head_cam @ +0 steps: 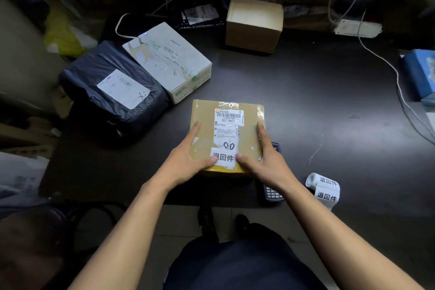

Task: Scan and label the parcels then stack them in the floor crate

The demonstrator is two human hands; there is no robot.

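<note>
Two hands, left hand (188, 155) and right hand (266, 155), press flat with straight fingers on a brown parcel (227, 134) resting on the tabletop (317, 106); thumbs flank its white label (223, 157).

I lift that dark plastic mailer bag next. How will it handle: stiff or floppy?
The dark mailer bag looks soft: its wrinkled, bulging film suggests it will sag if gripped at one end. The glossy plastic may be slippery. It lies against the white box, so lifting may nudge that.

Taped brown parcel (227, 135) flat at desk (317, 101) front edge, shipping label up, white sticker (223, 157) on near edge; sticker roll (323, 189) right.
</note>
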